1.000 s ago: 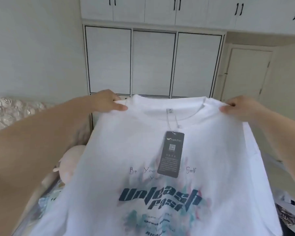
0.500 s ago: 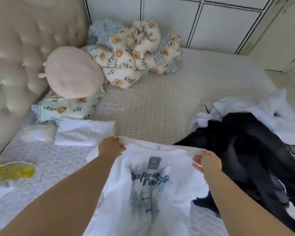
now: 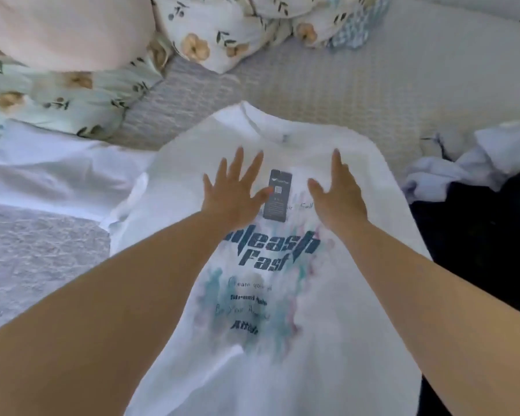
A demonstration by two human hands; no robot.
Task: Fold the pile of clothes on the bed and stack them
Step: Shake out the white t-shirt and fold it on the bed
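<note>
Both our palms flat on the tee

Left hand [image 3: 233,193] and right hand [image 3: 338,195], fingers spread straight, press the white printed cotton t-shirt [image 3: 357,310] beside its dark hang tag [image 3: 278,196].

Upper frame: floral bedding [image 3: 222,34] bunched w/ pink cushion [image 3: 66,28] at upper left; pale textured bed cover [image 3: 373,85] lay brightly lit.

A home bedroom is indicated by a textured bed cover [image 3: 357,85], floral pillows [image 3: 210,28] and loose clothes [image 3: 475,163] strewn across it.
</note>
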